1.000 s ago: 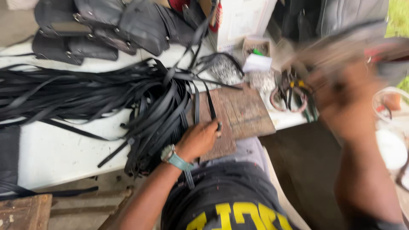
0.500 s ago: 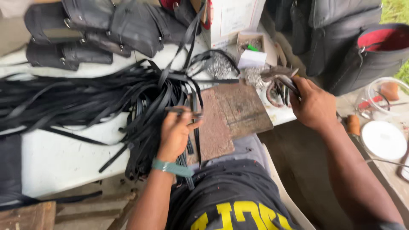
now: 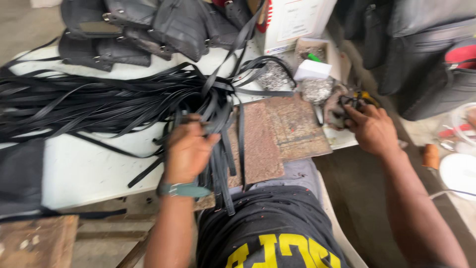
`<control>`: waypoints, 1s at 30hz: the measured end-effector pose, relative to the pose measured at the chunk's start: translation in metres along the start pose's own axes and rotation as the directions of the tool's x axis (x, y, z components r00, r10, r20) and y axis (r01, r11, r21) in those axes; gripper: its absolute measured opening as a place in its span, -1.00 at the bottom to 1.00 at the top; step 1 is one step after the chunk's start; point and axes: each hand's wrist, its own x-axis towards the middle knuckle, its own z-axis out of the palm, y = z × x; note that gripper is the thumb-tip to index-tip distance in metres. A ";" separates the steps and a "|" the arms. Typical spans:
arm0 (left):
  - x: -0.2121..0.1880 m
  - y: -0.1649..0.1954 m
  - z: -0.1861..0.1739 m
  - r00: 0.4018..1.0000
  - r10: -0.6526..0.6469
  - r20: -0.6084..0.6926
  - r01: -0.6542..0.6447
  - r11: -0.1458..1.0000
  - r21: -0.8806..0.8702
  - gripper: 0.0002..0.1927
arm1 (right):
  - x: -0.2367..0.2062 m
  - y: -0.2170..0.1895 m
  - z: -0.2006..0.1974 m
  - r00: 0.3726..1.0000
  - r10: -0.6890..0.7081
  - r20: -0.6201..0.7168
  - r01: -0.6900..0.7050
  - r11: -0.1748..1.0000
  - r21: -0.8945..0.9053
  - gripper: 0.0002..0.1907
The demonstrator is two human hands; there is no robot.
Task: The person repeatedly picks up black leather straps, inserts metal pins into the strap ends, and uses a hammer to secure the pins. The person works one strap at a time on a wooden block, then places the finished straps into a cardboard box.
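A big bundle of black straps (image 3: 99, 101) lies across the white table (image 3: 84, 168). My left hand (image 3: 187, 149), with a teal wristband, grips several strap ends where they hang over the table's front edge. My right hand (image 3: 371, 128) is at the table's right end, closed on a dark metal hand tool (image 3: 342, 106) beside small heaps of metal fittings (image 3: 317, 90). A brown board (image 3: 277, 134) lies between the two hands.
Black leather bags (image 3: 148, 25) are piled at the back of the table. A white carton (image 3: 297, 20) and small boxes (image 3: 312, 69) stand at the back right. Dark bags (image 3: 426, 64) sit to the right, with a white dish (image 3: 458, 171) lower down.
My left hand moved from the board to the strap ends and gripped them. My right hand came down from mid-air to the table's right end with the tool.
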 end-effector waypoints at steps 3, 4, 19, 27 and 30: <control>-0.024 0.074 0.014 0.964 0.243 0.104 -0.240 0.637 0.733 -0.86 | 0.020 -0.022 -0.011 0.999 0.043 0.003 -0.043 0.988 0.150 -0.58; -0.034 0.092 0.017 0.946 0.264 0.191 -0.275 0.330 0.903 -0.85 | 0.030 -0.033 -0.011 0.998 0.063 -0.027 -0.052 0.955 0.293 -0.58; -0.060 0.052 -0.055 0.939 0.244 -0.244 0.316 -0.323 0.892 -0.69 | 0.084 -0.148 0.011 0.987 0.095 -0.130 0.021 0.725 0.688 -0.90; -0.065 0.075 -0.045 0.917 0.363 -0.163 0.259 -0.233 0.937 -0.70 | 0.053 -0.173 -0.023 0.954 0.049 -0.297 0.183 0.691 0.700 -0.85; -0.074 0.081 -0.032 0.880 0.452 -0.142 0.223 -0.131 0.966 -0.67 | 0.049 -0.174 -0.023 0.931 -0.023 -0.366 0.273 0.709 0.650 -0.82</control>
